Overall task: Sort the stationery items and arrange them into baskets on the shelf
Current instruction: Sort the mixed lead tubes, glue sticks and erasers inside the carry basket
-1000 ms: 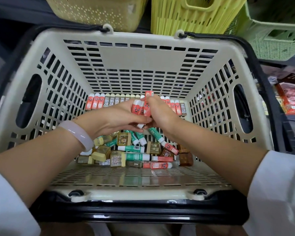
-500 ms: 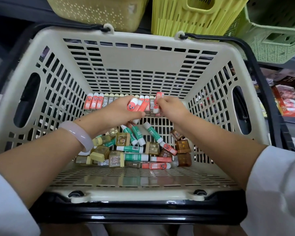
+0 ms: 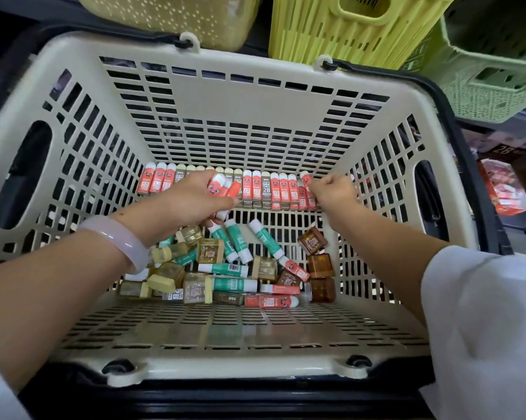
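Note:
A beige slatted basket [image 3: 255,119] holds small stationery. A neat row of red and olive tubes [image 3: 268,189] stands against its far wall. My left hand [image 3: 192,204] grips a few red tubes [image 3: 224,186] just in front of that row. At the row's right end, my right hand [image 3: 331,190] pinches one red tube [image 3: 306,180]. A loose heap of green tubes [image 3: 231,241], olive cases [image 3: 207,251] and brown boxes [image 3: 319,265] lies on the basket floor below my hands.
Above the basket stand three shelf baskets: a pale yellow one [image 3: 170,19], a bright yellow one [image 3: 355,28] and a green one [image 3: 495,74]. Red packaged goods [image 3: 504,189] sit on a shelf to the right. A black frame [image 3: 225,401] edges the basket's near side.
Both hands have lifted away from the heap toward the far row. My right hand carried one red tube rightward to the row's right end, while my left hand kept its bundle.

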Available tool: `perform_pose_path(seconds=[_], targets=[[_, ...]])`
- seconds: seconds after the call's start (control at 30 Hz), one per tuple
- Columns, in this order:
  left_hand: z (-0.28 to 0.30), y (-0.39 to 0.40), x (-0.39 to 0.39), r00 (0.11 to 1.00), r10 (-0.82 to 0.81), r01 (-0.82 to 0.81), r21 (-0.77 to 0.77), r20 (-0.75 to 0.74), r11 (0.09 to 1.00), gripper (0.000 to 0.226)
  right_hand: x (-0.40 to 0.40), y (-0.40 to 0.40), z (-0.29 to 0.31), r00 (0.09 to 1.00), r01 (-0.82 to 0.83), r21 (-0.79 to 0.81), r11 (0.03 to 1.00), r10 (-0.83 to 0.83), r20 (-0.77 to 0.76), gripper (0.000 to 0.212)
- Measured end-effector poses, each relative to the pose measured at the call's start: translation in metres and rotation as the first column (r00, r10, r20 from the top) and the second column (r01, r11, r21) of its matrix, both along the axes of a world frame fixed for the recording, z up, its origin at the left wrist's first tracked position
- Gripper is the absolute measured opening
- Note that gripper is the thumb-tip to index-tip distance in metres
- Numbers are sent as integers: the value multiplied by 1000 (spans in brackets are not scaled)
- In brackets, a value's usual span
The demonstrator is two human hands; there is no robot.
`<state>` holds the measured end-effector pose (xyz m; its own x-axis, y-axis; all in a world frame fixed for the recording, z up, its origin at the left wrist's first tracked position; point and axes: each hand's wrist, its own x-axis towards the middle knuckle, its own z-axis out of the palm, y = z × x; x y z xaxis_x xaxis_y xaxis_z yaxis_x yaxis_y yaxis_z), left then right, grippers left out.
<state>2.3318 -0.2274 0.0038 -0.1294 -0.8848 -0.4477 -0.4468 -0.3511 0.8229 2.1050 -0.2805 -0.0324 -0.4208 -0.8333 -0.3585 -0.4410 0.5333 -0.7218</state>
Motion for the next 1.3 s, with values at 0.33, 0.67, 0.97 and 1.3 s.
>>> perform_pose_path(seconds=[0.33,0.67,0.97,1.3], targets=[[4,-1,-7,976,109,-90,105,-186,990,23,4,3,-8,980,-153,83,985,162,-111,21],[7,0,-12,946,177,-144,137,-270,980,29,50,31,42,631,-555,-139,820,524,571,16],[5,-2,-3,949,248,-223,140,-195,965,28,18,25,31,845,-404,-23,915,383,375,10],[5,-2,-3,949,250,-223,151,-192,963,18,-10,9,-12,981,-101,19,995,103,-167,7]])
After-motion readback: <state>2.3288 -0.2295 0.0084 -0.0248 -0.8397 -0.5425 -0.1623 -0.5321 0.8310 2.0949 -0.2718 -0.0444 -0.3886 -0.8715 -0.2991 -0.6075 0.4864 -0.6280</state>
